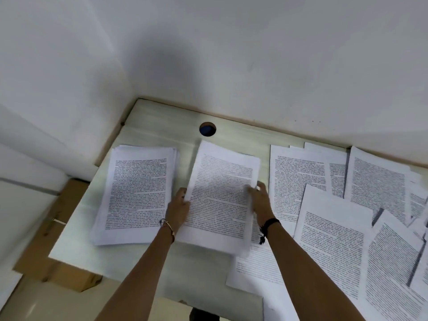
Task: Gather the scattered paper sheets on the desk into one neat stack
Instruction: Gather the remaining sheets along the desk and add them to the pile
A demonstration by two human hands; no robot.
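At the middle of the desk, the left hand (178, 205) grips the left edge of a bundle of printed sheets (220, 200), its fingers curled round the paper's side. The right hand (260, 198) holds the opposite edge, thumb over the top sheet and fingers behind; it is somewhat blurred. The bundle lies lengthwise away from the person, and its near end is blurred, so whether it rests on the desk or is held just above it cannot be told. A thin bracelet (168, 226) circles the left wrist and a dark corded wristband (269, 224) the right.

Just left of the bundle, apart from it by a narrow strip of desk, lies a stack of printed sheets (139, 193), its edges slightly fanned at the far right corner. The near right corner of the bundle overlaps a loose sheet (252, 269) that reaches to the desk's near edge. Further right, scattered sheets (335, 242) cover the desk, overlapping one another at different angles, some square to the far edge and others turned.

The pale desk (150, 126) has a round cable hole (207, 129) near its far edge, beyond the bundle. White walls (254, 54) meet at the corner behind the desk. Below the desk's left side sits a brown cardboard box (62, 228).
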